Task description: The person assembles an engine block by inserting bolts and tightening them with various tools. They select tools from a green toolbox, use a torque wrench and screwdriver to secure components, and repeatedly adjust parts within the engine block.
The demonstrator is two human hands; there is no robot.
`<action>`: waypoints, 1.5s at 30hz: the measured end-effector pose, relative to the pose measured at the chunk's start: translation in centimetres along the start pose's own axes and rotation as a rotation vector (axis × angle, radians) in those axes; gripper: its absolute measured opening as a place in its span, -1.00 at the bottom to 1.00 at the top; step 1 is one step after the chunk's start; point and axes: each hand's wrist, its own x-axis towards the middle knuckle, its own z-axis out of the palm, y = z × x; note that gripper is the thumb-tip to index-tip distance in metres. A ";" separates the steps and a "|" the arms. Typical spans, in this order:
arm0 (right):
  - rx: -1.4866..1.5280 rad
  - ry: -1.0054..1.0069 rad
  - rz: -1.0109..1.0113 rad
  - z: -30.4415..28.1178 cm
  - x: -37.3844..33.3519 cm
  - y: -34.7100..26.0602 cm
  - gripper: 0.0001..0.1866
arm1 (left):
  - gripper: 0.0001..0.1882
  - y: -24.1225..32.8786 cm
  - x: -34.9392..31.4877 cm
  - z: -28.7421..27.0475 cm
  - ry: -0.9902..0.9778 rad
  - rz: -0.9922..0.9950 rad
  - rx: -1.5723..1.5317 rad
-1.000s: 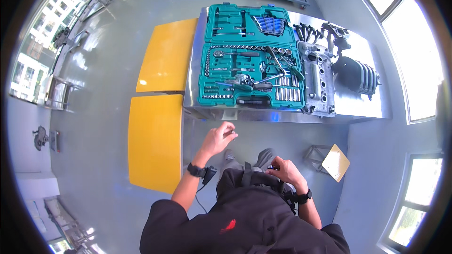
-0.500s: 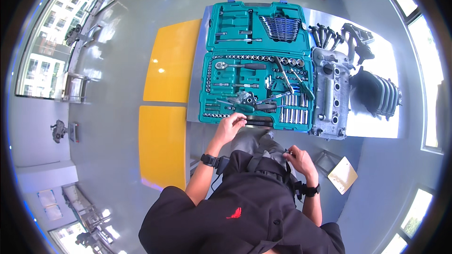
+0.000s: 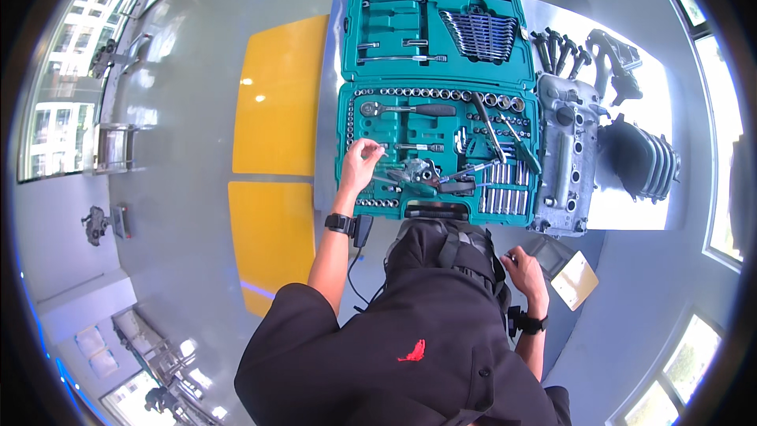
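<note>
My left hand (image 3: 360, 166) is over the left side of the open green tool case (image 3: 341, 122), thumb and fingers pinched together. Its fingertips are at a short metal extension bar in the tray; whether they grip it, I cannot make out. To the right of the fingers lies a longer extension bar (image 3: 419, 147), and above them a ratchet (image 3: 406, 110) with a dark handle. My right hand (image 3: 525, 274) hangs beside my waist below the case, its fingers curled; what they hold, if anything, is too small to name.
Pliers (image 3: 527, 154) with green handles and a clear plastic bag (image 3: 412, 170) lie loose over the tray. Combination wrenches (image 3: 479, 35) sit in the lid. Right of the case are a metal engine cover (image 3: 564, 154), a black manifold (image 3: 640, 159) and ignition coils (image 3: 561, 51). Yellow panels (image 3: 276, 102) stand left.
My left hand has moved from the case's front edge up and left over the tray. My right hand has shifted slightly right and down beside my waist. The view has moved slightly.
</note>
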 end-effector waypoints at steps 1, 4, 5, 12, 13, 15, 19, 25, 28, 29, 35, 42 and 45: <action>0.000 -0.026 0.015 0.4 -0.3 -0.3 -0.66 | -0.80 0.1 0.5 0.2 0.039 -0.045 -0.083; -0.014 -0.078 0.042 1.7 -0.3 -1.7 -0.65 | -0.84 -1.7 2.5 0.5 0.010 -0.205 -0.305; 0.021 -0.077 0.056 2.0 -0.4 -2.4 -0.65 | -0.84 -2.1 2.9 0.6 0.006 -0.185 -0.309; 0.080 -0.105 0.148 2.8 0.7 -3.9 -0.62 | -0.83 -1.8 5.6 1.3 -0.042 -0.079 -0.167; 0.054 -0.102 0.168 2.6 0.8 -4.1 -0.61 | -0.84 -1.6 5.7 1.1 -0.065 -0.092 -0.130; 0.039 -0.119 0.162 2.6 1.0 -4.3 -0.61 | -0.86 -1.7 5.6 0.9 -0.075 -0.091 -0.090; 0.016 -0.150 0.121 2.8 1.9 -4.2 -0.61 | -0.83 -2.0 5.8 1.7 -0.119 -0.037 -0.042; -0.018 -0.169 0.051 3.7 3.6 -3.2 -0.62 | -0.82 0.3 5.6 4.3 -0.078 0.074 -0.057; -0.035 -0.161 0.020 3.7 4.5 -2.6 -0.62 | -0.83 2.5 5.2 5.5 -0.095 0.084 -0.107; -0.033 -0.150 0.002 3.7 4.7 -2.5 -0.62 | -0.84 2.7 5.3 6.1 -0.119 0.157 -0.076; -0.023 -0.129 -0.010 3.8 5.5 -2.9 -0.62 | -0.83 3.6 5.6 8.3 -0.198 0.384 0.144; 0.054 -0.124 0.009 4.1 5.3 -2.8 -0.64 | -0.85 4.1 6.0 12.2 -0.136 0.512 0.268; 0.061 -0.176 0.108 3.8 5.2 -2.8 -0.65 | -0.90 4.2 5.8 12.6 -0.099 0.497 0.320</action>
